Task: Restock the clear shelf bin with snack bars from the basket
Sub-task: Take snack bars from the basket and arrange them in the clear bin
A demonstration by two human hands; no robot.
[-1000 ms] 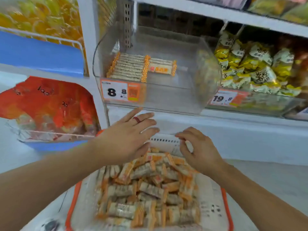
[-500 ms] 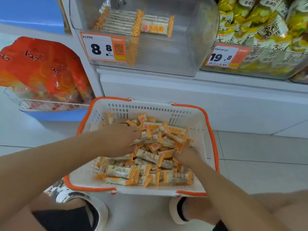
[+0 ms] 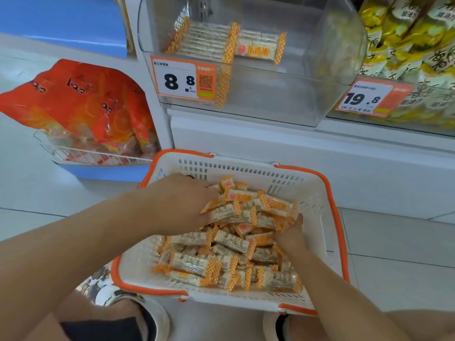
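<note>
— Two hands, both down in the basket (image 3: 317,193), seen from the head view. Which one has the better hold on the snack bars (image 3: 236,232)?

— The left hand (image 3: 182,200) lies palm-down over the far left of the heap, fingers curled onto a clump of bars at its top. The right hand (image 3: 290,232) is dug in from the right, fingers buried under the wrappers; I cannot tell how far they close. Between them they bracket one bunch.

— And where must that bunch go?

— Up and away from the person. The clear shelf bin (image 3: 270,99) sits on the shelf directly above the basket's far rim, behind the price tag (image 3: 182,80) reading 8.8. A neat row of bars (image 3: 206,40) lies at its back left, with one more bar (image 3: 258,48) to the right of the row.

— How do those lie?

— Long axes running left to right, stacked front to back. The basket's bars point every way, so I'd judge the handful needs turning crosswise before it goes in.

— Which hand is nearer the bin?

— The left, slightly; it is further forward in the basket.
</note>
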